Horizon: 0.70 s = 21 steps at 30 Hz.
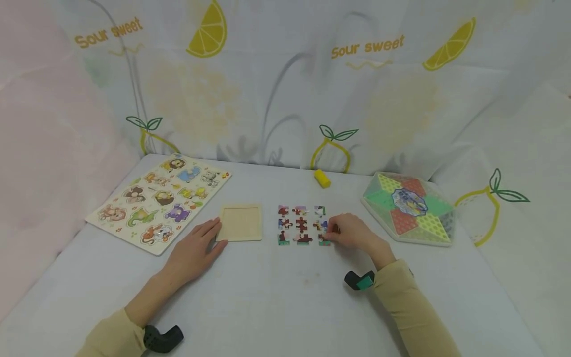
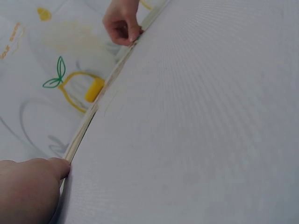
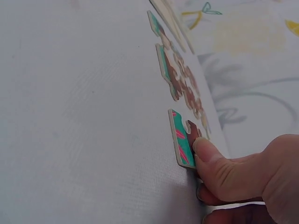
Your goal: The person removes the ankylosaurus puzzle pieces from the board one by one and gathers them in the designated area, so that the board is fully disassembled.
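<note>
My left hand [image 1: 192, 254] rests at the left side of a square wooden puzzle tray [image 1: 261, 223], fingers fairly straight, thumb by its lower left corner. Bare light wood shows inside its raised rim. To the tray's right, small jigsaw pieces [image 1: 302, 224] lie spaced apart in three rows. With thumb and fingertips, my right hand [image 1: 353, 232] pinches the corner jigsaw piece [image 3: 180, 140] at the lower right of those rows. That piece has a green edge with pink marks; the thumb covers part of it in the right wrist view.
An animal puzzle board [image 1: 156, 198] lies at the left. A yellow cylinder [image 1: 322, 178] lies near the back, by the lemon-print curtain [image 1: 285, 89]. A hexagonal game box [image 1: 408, 208] with a clear cover sits right of my right hand. White cloth [image 1: 285, 302] covers the table.
</note>
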Each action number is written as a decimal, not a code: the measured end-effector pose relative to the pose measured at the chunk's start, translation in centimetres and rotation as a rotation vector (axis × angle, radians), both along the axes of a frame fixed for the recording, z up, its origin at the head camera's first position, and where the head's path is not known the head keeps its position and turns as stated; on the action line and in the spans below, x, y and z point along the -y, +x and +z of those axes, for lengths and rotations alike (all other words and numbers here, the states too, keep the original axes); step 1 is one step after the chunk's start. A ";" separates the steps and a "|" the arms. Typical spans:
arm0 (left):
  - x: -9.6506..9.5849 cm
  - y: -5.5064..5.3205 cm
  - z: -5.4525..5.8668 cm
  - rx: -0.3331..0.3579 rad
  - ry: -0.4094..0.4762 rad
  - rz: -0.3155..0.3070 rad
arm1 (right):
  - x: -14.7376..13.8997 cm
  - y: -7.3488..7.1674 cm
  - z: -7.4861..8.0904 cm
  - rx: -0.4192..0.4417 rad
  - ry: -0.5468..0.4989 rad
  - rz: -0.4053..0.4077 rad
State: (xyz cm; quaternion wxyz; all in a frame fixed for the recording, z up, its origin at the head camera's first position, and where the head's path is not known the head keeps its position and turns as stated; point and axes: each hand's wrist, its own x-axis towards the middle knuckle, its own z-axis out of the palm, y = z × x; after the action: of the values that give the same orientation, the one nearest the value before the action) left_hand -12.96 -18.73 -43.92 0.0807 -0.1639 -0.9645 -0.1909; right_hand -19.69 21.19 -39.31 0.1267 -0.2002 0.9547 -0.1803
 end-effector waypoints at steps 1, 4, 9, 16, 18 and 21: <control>0.0 0.0 0.0 -0.001 0.001 -0.001 | 0.0 0.0 0.0 -0.005 0.005 -0.004; 0.0 0.0 -0.1 -0.006 0.001 -0.001 | 0.0 0.0 0.2 -0.016 0.009 -0.024; 0.1 0.0 -0.3 -0.016 0.006 0.001 | -0.1 0.0 0.1 -0.019 -0.009 -0.034; 0.1 0.0 -0.4 -0.013 0.012 0.001 | -0.7 -0.1 0.2 0.009 -0.100 0.016; 0.1 0.0 -0.4 -0.014 0.011 -0.001 | -0.8 0.0 0.5 0.033 -0.123 0.024; 0.1 0.0 -0.2 -0.008 0.009 -0.004 | -0.8 0.0 0.6 0.068 -0.123 0.040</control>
State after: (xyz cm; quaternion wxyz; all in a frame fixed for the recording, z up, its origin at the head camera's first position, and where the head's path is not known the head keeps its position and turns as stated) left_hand -13.00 -18.87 -44.17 0.0850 -0.1661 -0.9630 -0.1946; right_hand -19.67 21.94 -38.66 0.1500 -0.2203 0.9327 -0.2428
